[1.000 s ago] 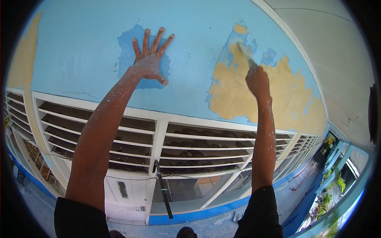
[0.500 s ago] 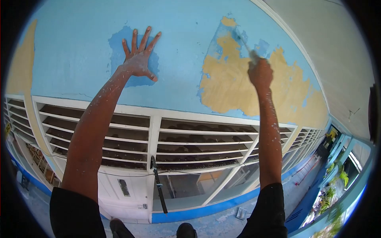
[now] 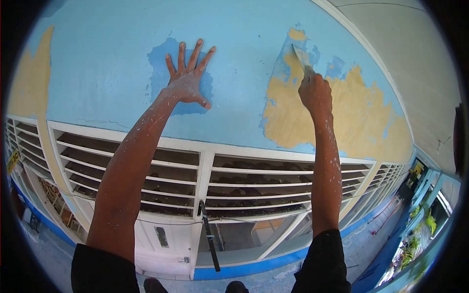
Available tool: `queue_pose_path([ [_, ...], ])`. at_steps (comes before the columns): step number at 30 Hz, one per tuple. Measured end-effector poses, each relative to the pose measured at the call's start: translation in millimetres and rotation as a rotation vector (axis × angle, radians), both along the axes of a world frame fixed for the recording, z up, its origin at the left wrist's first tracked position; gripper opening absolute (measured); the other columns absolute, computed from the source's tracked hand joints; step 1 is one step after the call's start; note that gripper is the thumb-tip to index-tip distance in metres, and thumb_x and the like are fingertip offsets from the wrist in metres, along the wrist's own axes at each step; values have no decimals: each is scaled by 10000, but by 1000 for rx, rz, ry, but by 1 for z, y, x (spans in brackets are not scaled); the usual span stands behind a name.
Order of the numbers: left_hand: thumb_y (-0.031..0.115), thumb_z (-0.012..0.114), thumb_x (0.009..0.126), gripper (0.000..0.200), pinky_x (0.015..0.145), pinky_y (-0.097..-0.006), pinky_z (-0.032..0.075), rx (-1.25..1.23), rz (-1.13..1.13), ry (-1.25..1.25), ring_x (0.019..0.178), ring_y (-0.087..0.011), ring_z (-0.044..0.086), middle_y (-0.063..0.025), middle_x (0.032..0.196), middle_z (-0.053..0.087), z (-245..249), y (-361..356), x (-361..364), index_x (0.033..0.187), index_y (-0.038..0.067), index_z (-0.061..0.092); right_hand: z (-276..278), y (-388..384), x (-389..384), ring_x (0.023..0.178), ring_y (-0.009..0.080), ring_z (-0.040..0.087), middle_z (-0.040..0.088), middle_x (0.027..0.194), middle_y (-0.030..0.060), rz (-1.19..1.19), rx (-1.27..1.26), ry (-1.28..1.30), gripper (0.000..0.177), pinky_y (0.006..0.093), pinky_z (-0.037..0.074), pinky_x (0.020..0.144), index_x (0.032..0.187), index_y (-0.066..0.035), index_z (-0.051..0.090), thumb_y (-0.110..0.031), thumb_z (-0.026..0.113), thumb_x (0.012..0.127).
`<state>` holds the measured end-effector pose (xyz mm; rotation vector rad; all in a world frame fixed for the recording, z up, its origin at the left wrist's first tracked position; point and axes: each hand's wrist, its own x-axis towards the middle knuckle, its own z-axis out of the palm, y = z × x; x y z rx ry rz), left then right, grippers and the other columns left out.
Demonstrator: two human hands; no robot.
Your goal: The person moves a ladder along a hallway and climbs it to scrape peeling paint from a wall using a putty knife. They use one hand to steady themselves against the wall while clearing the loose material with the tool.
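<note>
My left hand [image 3: 187,80] is pressed flat against the light blue wall [image 3: 107,68], fingers spread, over a darker blue patch [image 3: 159,63] where paint is gone. My right hand [image 3: 315,94] is closed around the handle of a paint scraper [image 3: 302,58]. The blade points up and left and lies on the wall at the top edge of a large bare tan patch [image 3: 342,117]. Both arms reach upward and are flecked with white paint chips.
Below the wall runs a long white louvred window frame [image 3: 205,166] with dark slats. A dark rod [image 3: 209,239] hangs in front of it. A blue strip [image 3: 244,268] runs along the base. Green plants [image 3: 420,229] and a corridor lie at the lower right.
The scraper blade swung up the wall and came back down near the top of the tan patch. The view shifted slightly; my left hand stayed flat on the wall.
</note>
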<state>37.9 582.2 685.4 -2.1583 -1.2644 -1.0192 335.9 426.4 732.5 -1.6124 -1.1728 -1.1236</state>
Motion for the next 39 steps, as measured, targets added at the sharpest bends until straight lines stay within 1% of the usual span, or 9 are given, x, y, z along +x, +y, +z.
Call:
queue_pose_path([
  [10, 542, 1035, 337, 1732, 1173, -788, -99, 27, -17, -4, 1560, -433, -250, -11, 1745, -211, -3, 3, -1, 1661, 420, -75, 41, 24, 23, 836, 526, 682, 703, 891, 305, -20, -4, -54, 297, 574, 578, 742, 1160, -31, 709, -227, 541, 1014],
  [16, 554, 1033, 333, 1742, 1168, -790, -103, -5, -6, 4, 1558, -436, -255, -8, 1743, -218, -1, 2, -1, 1658, 423, -90, -106, -10, -9, 728, 497, 690, 691, 764, 281, -66, -163, -80, 444, 594, 572, 675, 1432, -191, 631, -210, 577, 992],
  [20, 547, 1036, 276, 1780, 1175, -790, -95, 42, -10, -15, 1563, -429, -244, -3, 1747, -201, -3, 9, 1, 1656, 432, -82, -58, 5, -11, 729, 475, 713, 699, 759, 267, -123, -80, -61, 348, 557, 589, 632, 1307, -108, 680, -217, 578, 993],
  [24, 552, 1034, 239, 1805, 1177, -789, -95, 68, -16, -23, 1565, -426, -239, 0, 1749, -193, -5, 13, 1, 1656, 434, -78, -47, 13, -1, 719, 473, 712, 695, 758, 290, -89, -15, -56, 264, 555, 590, 626, 963, -17, 734, -235, 587, 991],
  [26, 562, 1031, 237, 1805, 1176, -790, -94, 41, 3, -8, 1565, -428, -237, 0, 1748, -194, -5, 10, 2, 1656, 435, -78, -90, -5, -4, 694, 471, 705, 696, 746, 273, -122, -127, -103, 370, 563, 580, 608, 1325, -88, 666, -207, 597, 981],
  [29, 580, 1025, 233, 1806, 1175, -792, -92, 48, -1, -23, 1566, -429, -235, -1, 1748, -195, -2, 10, 0, 1656, 436, -77, -115, -15, -10, 718, 508, 682, 684, 777, 306, -75, -128, -30, 284, 588, 561, 653, 943, 27, 746, -201, 583, 987],
  [31, 586, 1022, 232, 1804, 1175, -792, -90, 70, -8, -14, 1566, -429, -233, -2, 1749, -193, -4, 12, 0, 1656, 435, -76, -100, -11, -1, 708, 508, 681, 682, 770, 307, -93, -78, -28, 287, 588, 559, 644, 920, 32, 746, -196, 584, 986],
  [37, 585, 1022, 239, 1797, 1178, -791, -85, 60, -9, -8, 1566, -431, -231, -4, 1750, -188, -5, 12, 0, 1658, 433, -71, -98, -13, 6, 724, 521, 677, 674, 765, 328, -125, -133, -9, 305, 589, 564, 660, 990, 11, 764, -227, 574, 1006],
  [39, 578, 1025, 251, 1790, 1175, -794, -85, 44, 4, -9, 1566, -431, -233, -4, 1749, -190, -4, 10, 1, 1658, 433, -71, -119, -22, -5, 739, 519, 678, 680, 794, 325, -108, -142, 22, 324, 600, 561, 689, 1195, -20, 738, -224, 574, 1004],
])
